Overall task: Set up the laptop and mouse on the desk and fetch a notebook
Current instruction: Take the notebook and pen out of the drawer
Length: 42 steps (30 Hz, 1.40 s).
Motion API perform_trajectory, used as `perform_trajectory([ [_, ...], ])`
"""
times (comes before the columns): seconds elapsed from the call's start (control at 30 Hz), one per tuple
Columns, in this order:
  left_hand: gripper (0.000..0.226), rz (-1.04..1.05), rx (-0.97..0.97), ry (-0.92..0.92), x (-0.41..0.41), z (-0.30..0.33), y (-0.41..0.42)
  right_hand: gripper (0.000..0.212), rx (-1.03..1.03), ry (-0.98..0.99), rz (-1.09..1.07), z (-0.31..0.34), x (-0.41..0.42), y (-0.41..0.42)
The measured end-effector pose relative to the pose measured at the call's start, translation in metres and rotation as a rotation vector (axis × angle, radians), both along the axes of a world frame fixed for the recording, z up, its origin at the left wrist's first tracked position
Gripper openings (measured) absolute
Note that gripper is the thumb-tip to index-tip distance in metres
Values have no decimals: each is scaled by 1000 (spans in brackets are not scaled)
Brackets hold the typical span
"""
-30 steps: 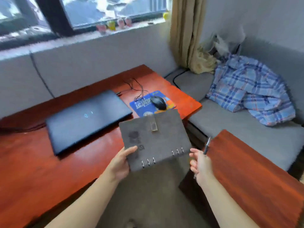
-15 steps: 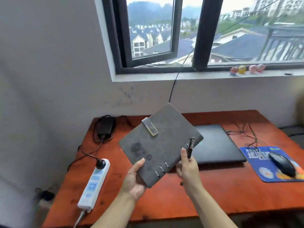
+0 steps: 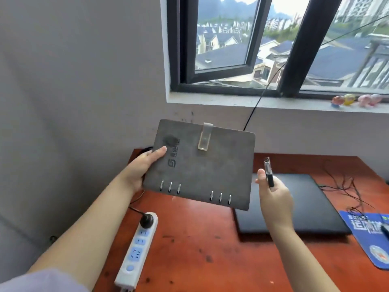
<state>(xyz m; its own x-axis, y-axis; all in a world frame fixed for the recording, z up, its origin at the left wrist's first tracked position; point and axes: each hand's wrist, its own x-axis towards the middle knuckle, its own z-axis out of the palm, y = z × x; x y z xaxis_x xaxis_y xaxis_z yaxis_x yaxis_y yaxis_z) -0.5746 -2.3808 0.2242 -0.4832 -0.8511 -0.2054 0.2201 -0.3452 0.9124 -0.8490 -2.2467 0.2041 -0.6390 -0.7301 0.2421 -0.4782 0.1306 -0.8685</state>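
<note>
A grey ring-bound notebook (image 3: 202,165) with a strap clasp hangs in the air above the left part of the reddish wooden desk (image 3: 200,245). My left hand (image 3: 143,167) grips its left edge, thumb on the cover. My right hand (image 3: 273,192) is just right of the notebook, apart from it, and holds a black pen (image 3: 269,174) upright. A closed dark laptop (image 3: 305,207) lies flat on the desk behind my right hand. At the right edge lies a blue mouse pad (image 3: 366,234); only a sliver of the black mouse (image 3: 385,230) shows.
A white power strip (image 3: 136,251) with one black plug lies at the desk's front left, under the notebook. Thin black cables (image 3: 345,184) trail behind the laptop. A grey wall stands to the left, and small figurines (image 3: 355,100) sit on the window sill.
The view swung left along the desk and closer. The notebook turned flatter and rose. My right hand with the pen has come off the notebook and moved to the right.
</note>
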Motion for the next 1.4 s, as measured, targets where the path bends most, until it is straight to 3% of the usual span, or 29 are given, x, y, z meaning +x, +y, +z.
perform_trajectory([
  [0.07,38,-136,-137,-114,10,23,-15,30,-99,68,86,27,-10,-14],
  [0.13,41,-337,-247,-256,8,46,-29,28,-135,146,261,53,-11,-29],
  [0.23,38,-579,-310,-434,-16,61,-41,30,68,343,544,66,2,-50],
  [0.3,36,-609,-310,-469,-30,59,-45,29,114,374,619,57,6,-56],
  [0.4,34,-500,-345,-482,-37,53,-44,15,11,268,579,38,2,-61],
  [0.5,23,-82,-455,-463,-37,37,-44,26,34,68,517,20,-4,-66],
  [0.57,18,183,-338,-401,-36,2,-32,30,59,-186,460,2,-6,-66],
  [0.67,27,155,-33,-438,-41,-73,15,29,130,-415,351,-40,-4,-61],
  [0.87,14,216,70,-680,-35,-176,66,28,459,-323,297,-139,22,-44],
  [1.03,11,220,108,-909,-32,-208,65,21,636,-177,266,-174,27,-53],
  [1.23,25,240,-28,-1102,-44,-216,59,22,652,-187,223,-189,20,-59],
  [1.4,27,196,-22,-1070,-43,-215,54,15,606,-128,251,-188,22,-57],
])
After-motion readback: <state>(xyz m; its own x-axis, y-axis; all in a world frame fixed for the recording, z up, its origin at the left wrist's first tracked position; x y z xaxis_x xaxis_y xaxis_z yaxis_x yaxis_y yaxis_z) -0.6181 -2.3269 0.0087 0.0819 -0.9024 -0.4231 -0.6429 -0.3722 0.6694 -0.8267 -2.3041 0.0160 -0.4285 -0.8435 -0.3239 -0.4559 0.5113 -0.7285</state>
